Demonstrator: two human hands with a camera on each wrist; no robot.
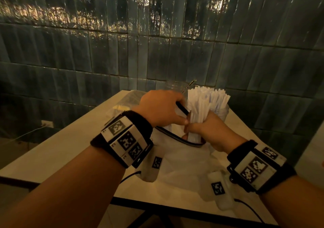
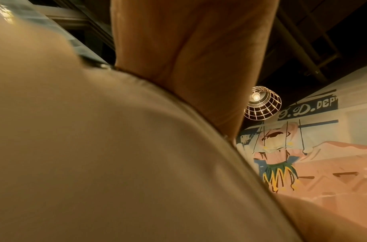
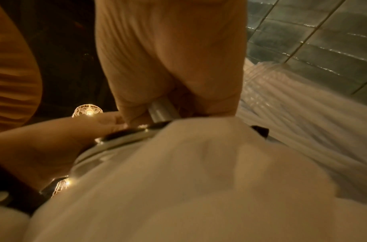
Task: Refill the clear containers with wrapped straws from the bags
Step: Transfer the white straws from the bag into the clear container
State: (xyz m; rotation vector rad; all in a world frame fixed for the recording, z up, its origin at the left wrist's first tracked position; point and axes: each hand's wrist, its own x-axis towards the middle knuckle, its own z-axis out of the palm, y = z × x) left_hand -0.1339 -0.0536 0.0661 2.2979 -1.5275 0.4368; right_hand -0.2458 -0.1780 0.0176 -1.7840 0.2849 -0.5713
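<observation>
My right hand [image 1: 206,128] grips a thick bundle of white wrapped straws [image 1: 204,103] and holds it upright, its lower ends still inside the mouth of the white bag [image 1: 184,159]. My left hand [image 1: 163,108] pinches the bag's dark rim [image 1: 182,108] and holds the mouth open. Just behind the bundle stands a clear container [image 1: 223,113] with several straws in it. In the right wrist view the straw ends [image 3: 160,111] poke out under my curled fingers [image 3: 170,68] above the bag [image 3: 178,172]. The left wrist view shows only my palm [image 2: 188,57] against the bag [image 2: 95,147].
The bag lies on a white table [image 1: 73,140] set against a dark tiled wall [image 1: 157,34]. A second clear container [image 1: 175,85] stands behind my left hand. Another plastic bag [image 1: 122,106] lies at the back left. Cables [image 1: 249,208] hang from my wrist devices.
</observation>
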